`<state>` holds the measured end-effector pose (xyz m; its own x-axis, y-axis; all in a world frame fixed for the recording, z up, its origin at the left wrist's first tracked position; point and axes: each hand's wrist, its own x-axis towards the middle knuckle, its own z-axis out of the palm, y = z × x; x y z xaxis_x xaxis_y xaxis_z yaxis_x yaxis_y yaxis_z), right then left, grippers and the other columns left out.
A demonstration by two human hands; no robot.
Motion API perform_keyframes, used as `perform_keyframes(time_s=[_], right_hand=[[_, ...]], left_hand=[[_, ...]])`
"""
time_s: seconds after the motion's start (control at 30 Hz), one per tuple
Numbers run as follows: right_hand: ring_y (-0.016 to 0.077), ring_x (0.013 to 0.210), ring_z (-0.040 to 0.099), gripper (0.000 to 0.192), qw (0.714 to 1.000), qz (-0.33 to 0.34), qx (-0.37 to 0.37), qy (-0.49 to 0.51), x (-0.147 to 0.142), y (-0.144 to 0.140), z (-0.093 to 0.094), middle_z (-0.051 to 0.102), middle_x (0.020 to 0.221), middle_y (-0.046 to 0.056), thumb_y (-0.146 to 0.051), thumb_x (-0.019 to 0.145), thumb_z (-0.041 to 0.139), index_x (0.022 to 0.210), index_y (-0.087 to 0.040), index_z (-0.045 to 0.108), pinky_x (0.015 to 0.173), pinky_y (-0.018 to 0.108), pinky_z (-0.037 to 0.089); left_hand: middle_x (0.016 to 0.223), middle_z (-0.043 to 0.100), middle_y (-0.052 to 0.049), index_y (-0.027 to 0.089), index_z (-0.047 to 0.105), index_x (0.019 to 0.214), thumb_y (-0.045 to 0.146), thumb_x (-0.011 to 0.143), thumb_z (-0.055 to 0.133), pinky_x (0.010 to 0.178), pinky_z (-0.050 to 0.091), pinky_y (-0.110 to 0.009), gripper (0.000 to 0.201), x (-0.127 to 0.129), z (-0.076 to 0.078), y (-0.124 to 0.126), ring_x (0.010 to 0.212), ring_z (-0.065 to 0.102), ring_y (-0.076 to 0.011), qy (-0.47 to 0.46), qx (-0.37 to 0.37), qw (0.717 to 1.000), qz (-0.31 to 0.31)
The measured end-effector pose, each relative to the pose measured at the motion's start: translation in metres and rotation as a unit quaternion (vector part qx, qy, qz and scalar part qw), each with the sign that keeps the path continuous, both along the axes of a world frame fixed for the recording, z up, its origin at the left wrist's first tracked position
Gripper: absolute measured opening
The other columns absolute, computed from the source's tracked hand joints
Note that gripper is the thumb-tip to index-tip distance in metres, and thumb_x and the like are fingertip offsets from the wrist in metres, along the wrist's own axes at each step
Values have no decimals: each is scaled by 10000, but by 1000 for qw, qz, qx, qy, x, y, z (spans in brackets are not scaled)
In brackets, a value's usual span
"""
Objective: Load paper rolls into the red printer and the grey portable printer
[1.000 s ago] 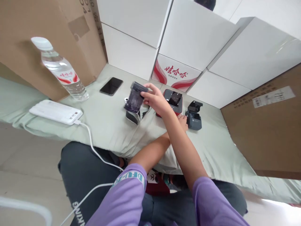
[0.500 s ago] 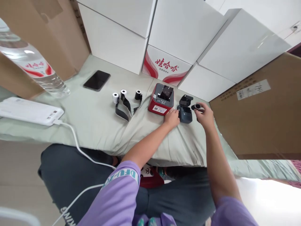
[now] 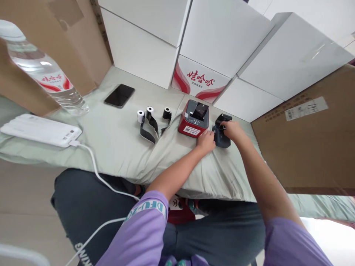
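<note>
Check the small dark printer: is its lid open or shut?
Open: the dark printer's lid stands raised at the back, right hand over the bay.

Small label printer (image 3: pixel 221 136) under both hands: dark slate grey, black lid. Bigger printer (image 3: pixel 194 119) beside it: red body, grey top, black window, white label on front. Three paper rolls (image 3: pixel 151 113): two white, one black, w/ black strips trailing. Phone (image 3: pixel 119 95): black, glossy. Bedsheet (image 3: pixel 116 140): pale green, plain. Power bank (image 3: pixel 40 130) & cable (image 3: pixel 94 170): white. Water bottle (image 3: pixel 46 74): clear, white cap, label white w/ red swoosh & red script. Boxes at back (image 3: pixel 227 40): white; one (image 3: pixel 200 82) w/ red waves & red lettering. Cartons (image 3: pixel 307 136): brown, white sticker. Sleeves (image 3: pixel 144 232): lilac, teal-and-white lettered band. Trousers (image 3: pixel 91 207): dark grey, white print.
</note>
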<state>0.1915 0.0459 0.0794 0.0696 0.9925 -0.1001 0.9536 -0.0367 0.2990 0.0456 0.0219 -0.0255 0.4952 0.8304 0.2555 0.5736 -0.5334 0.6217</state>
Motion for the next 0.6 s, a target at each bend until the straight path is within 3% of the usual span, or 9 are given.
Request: perform_keyframes(time_s=[0.27, 0.37, 0.47, 0.53, 0.6], right_hand=[[348, 1194, 701, 573, 999, -16, -30, 13, -3, 5, -12, 688, 1374, 229, -121, 895, 548, 1451, -205, 655, 979, 408, 513], [344, 1252, 671, 707, 998, -36, -20, 46, 2, 7, 2, 605, 1485, 231, -230, 863, 692, 1554, -209, 543, 1012, 396, 522], [323, 1201, 691, 849, 979, -117, -36, 164, 14, 2, 25, 635, 1468, 205, -438, 842, 761, 1596, -180, 472, 935, 378, 570], [308, 1118, 723, 718, 957, -162, -47, 237, 22, -4, 36, 685, 1414, 170, -535, 909, 652, 1534, -196, 553, 884, 393, 588], [314, 1190, 704, 575, 952, -154, -13, 264, 28, -8, 36, 701, 1400, 150, -511, 972, 538, 1436, -190, 647, 983, 428, 563]], left_hand=[[1466, 628, -162, 54, 586, 1409, 175, 948, 524, 1189, 400, -378, 481, 0, 1, -1, 1420, 507, -263, -3, -1, 1000, 1], [1472, 627, -155, 58, 582, 1419, 186, 954, 522, 1192, 400, -373, 485, 1, 0, -1, 1427, 501, -264, -2, 2, 1000, 2], [1463, 631, -152, 52, 576, 1424, 195, 956, 518, 1185, 405, -361, 492, 0, 0, -1, 1410, 514, -262, -3, 4, 1000, 1], [1453, 635, -147, 53, 571, 1430, 196, 957, 513, 1180, 408, -358, 497, 0, 0, -1, 1403, 517, -260, -5, 5, 1000, 1], [1450, 635, -147, 59, 574, 1427, 204, 959, 515, 1183, 405, -358, 493, 0, 0, -1, 1406, 512, -260, -7, 3, 1000, 2]])
